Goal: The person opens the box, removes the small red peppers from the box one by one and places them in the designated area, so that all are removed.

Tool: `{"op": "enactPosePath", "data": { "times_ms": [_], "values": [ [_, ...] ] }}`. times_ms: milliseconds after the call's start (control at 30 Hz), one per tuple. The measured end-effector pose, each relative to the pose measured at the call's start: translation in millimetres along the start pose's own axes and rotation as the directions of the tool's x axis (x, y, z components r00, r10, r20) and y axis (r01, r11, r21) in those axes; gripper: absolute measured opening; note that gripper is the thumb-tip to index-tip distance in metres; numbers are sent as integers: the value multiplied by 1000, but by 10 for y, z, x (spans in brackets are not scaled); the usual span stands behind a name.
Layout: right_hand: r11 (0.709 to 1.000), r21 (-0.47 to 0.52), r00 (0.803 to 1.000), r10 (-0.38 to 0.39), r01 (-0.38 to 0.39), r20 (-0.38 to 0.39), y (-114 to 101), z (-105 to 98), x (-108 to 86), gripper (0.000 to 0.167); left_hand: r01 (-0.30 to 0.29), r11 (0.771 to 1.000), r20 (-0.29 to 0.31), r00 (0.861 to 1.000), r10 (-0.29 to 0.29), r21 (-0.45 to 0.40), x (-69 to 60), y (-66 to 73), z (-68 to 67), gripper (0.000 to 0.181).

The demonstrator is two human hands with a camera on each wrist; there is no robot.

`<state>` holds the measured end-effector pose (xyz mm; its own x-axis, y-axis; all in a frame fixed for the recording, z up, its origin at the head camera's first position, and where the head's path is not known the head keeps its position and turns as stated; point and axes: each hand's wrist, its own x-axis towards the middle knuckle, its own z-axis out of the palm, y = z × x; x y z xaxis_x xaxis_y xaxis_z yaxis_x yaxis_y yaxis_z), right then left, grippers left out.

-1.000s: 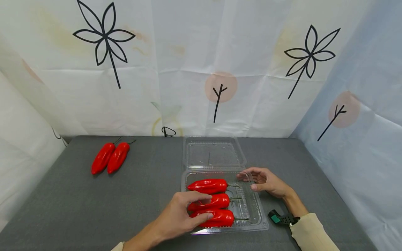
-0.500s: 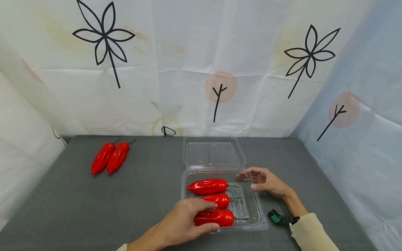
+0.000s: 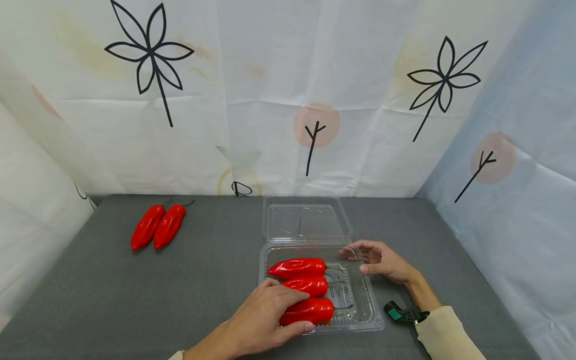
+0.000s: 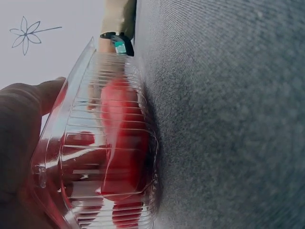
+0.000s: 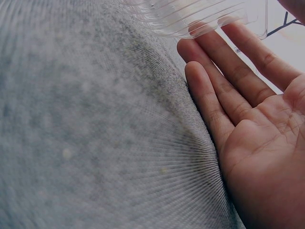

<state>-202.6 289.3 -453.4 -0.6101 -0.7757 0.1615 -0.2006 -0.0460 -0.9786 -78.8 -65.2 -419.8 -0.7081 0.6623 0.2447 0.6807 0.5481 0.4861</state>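
A clear plastic clamshell box lies with its base toward the person. Three red peppers lie side by side in it: the far pepper, the middle pepper and the near pepper, stems to the right. My left hand grips the near pepper around its left part, thumb on the near side and fingers between it and the middle one. In the left wrist view, the box wall partly blurs the peppers behind it. My right hand rests with extended fingers at the box's right side.
Two more red peppers lie together at the back left of the grey table. The box's lid is folded back toward the printed cloth wall. A black wristband is on the right wrist.
My left hand has moved slightly right and down, from above the middle and near peppers to around the near one. The peppers in the box have shifted slightly. The right hand stays put.
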Motion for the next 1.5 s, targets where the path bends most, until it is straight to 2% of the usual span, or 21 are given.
{"op": "enactPosePath", "data": {
  "times_ms": [267, 600, 767, 900, 1167, 1367, 1500],
  "values": [
    [1000, -7, 1000, 2, -2, -6, -3, 0, 5, 46, -9, 991, 62, 998, 1, 133, 14, 12, 20, 54],
    [1000, 4, 1000, -3, 3, 3, 0, 0, 10, 45, 8, 989, 162, 986, -33, 151, 37, 1, -9, 53],
    [1000, 6, 1000, -9, 9, 6, 3, -1, 12, 45, -14, 987, 157, 988, -12, 163, 36, -6, -6, 52],
    [1000, -3, 1000, -7, 7, 2, 11, -5, 10, 45, -21, 991, 131, 991, 4, 132, 30, -6, 4, 50],
    [1000, -15, 1000, -1, 1, 0, -2, 6, 6, 46, -20, 1000, 111, 994, 20, -2, 14, -17, -33, 41],
    [1000, -13, 1000, -7, 7, 2, -10, 11, 8, 47, -20, 995, 98, 995, 30, -101, 10, -24, -92, 40],
    [1000, -9, 1000, -20, 20, 10, 13, -2, 8, 46, 13, 986, 102, 995, 4, -165, 0, -19, -140, 40]
  ]
}}
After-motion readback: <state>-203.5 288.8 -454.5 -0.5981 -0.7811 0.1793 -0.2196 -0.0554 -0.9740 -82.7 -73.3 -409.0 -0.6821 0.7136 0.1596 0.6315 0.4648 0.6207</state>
